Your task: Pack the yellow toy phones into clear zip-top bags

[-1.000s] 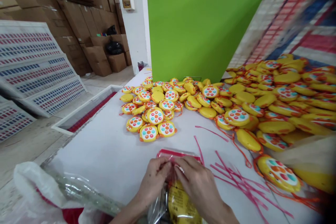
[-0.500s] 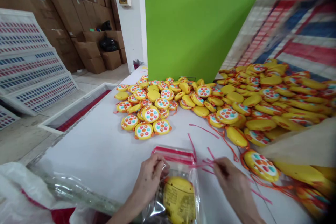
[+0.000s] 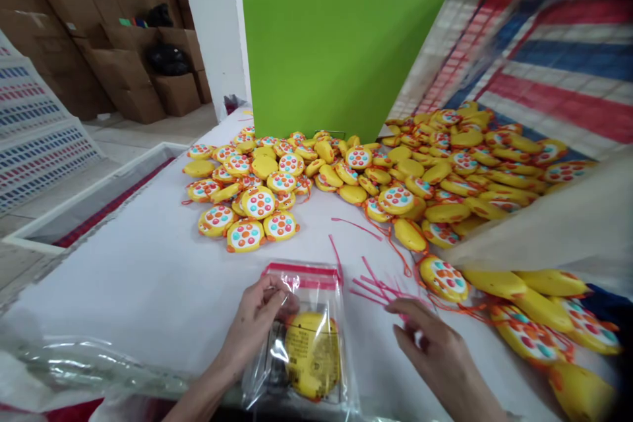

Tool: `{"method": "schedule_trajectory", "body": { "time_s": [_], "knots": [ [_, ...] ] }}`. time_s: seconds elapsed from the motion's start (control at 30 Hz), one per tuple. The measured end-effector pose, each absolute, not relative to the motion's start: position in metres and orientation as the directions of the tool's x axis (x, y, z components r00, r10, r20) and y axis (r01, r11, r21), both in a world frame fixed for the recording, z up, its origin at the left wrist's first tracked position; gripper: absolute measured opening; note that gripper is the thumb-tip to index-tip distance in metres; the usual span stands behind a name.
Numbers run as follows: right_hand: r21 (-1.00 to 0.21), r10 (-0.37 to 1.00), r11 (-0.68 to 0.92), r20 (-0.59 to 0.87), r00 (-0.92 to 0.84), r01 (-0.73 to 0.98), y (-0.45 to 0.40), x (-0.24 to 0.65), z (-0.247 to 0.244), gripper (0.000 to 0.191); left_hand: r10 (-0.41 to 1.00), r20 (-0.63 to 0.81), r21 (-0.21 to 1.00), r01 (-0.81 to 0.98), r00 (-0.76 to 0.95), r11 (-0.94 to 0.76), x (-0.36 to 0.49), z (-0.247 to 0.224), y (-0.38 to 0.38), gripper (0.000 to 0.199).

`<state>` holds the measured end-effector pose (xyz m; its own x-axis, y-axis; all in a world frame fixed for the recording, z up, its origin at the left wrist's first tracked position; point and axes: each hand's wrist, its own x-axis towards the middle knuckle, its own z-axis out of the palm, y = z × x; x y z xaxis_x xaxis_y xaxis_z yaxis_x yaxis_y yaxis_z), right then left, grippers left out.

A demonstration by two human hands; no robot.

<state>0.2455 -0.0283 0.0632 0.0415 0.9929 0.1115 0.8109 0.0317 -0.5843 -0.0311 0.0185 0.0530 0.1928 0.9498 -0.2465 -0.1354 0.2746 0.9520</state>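
In the head view, a clear plastic bag [image 3: 349, 369] with a pink band along its far edge lies at the near side of the table. Inside it is a yellow animal-shaped toy [image 3: 312, 353], and dark print shows over the toy. My left hand [image 3: 257, 320] pinches the bag near its upper left, fingers closed on the film. To the bag's right, my right hand [image 3: 435, 349] hovers with thumb and fingers apart, nothing seen between them. Several thin pink strips [image 3: 373, 285] lie loosely just beyond its fingertips.
Many yellow toys with coloured dots [image 3: 260, 202] are heaped across the table's back and right. A green board [image 3: 346, 39] stands behind them. A translucent sheet [image 3: 524, 224] overhangs the right pile. White crates [image 3: 44, 138] and cardboard boxes [image 3: 131, 72] stand on the left.
My right hand has opened and let go of a pink strip, now among the loose strips. My left hand keeps its pinch on the bag. The whole view has shifted.
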Motion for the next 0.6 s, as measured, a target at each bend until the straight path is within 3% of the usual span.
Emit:
{"method": "schedule_trajectory", "body": {
  "time_s": [0.13, 0.23, 0.33, 0.6],
  "knots": [
    [-0.804, 0.992, -0.049, -0.106, -0.061, 0.593, 0.004, 0.199, 0.064, 0.02, 0.948, -0.25, 0.947, -0.156, 0.196, 0.282, -0.031, 0.051, 0.017, 0.016],
    [-0.906, 0.98, -0.111, -0.168, -0.107, 0.409, 0.02, 0.181, 0.051, 0.014, 0.949, -0.251, 0.947, -0.153, 0.191, 0.281, -0.034, 0.049, 0.015, 0.019],
    [-0.941, 0.972, -0.126, -0.181, -0.152, 0.315, 0.026, 0.177, 0.042, 0.009, 0.947, -0.261, 0.947, -0.14, 0.186, 0.288, -0.038, 0.047, 0.014, 0.021],
    [-0.944, 0.972, -0.122, -0.177, -0.157, 0.308, 0.019, 0.186, 0.034, 0.014, 0.935, -0.325, 0.92, -0.179, 0.144, 0.347, -0.045, 0.039, 0.019, 0.015]
  ]
}}
